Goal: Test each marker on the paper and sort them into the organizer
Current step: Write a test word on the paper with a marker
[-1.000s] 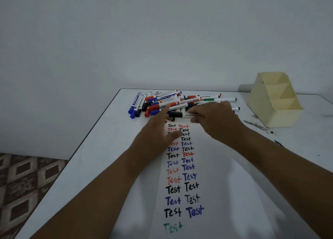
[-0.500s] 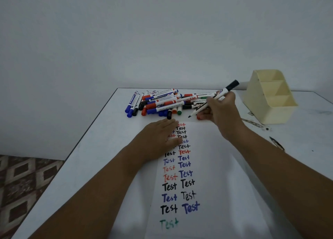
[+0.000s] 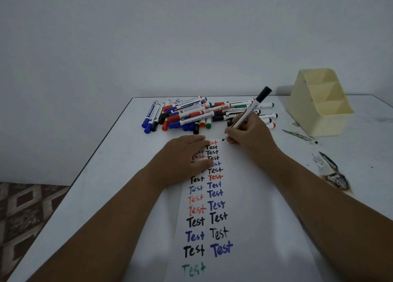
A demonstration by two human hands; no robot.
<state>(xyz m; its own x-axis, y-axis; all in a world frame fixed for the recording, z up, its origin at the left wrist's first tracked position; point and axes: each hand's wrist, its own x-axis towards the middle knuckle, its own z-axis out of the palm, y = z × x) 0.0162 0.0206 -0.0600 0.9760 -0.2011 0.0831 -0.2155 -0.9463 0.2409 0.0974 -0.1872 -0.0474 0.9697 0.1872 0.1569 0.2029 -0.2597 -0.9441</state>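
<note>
Black marker (image 3: 246,116), frame centre-right, pinched by right hand (image 3: 248,132), nib poised at paper (image 3: 240,196) top; left hand (image 3: 182,156) fingers flat, pinning sheet; risk: paper edge reached, ink marking counter (image 3: 106,175).

Smooth plastic and flat paper

The markers (image 3: 191,113) look like shiny plastic. The cream organizer (image 3: 319,107) is dull plastic. The paper (image 3: 244,196) is matt. The table (image 3: 102,175) looks smooth.
</note>
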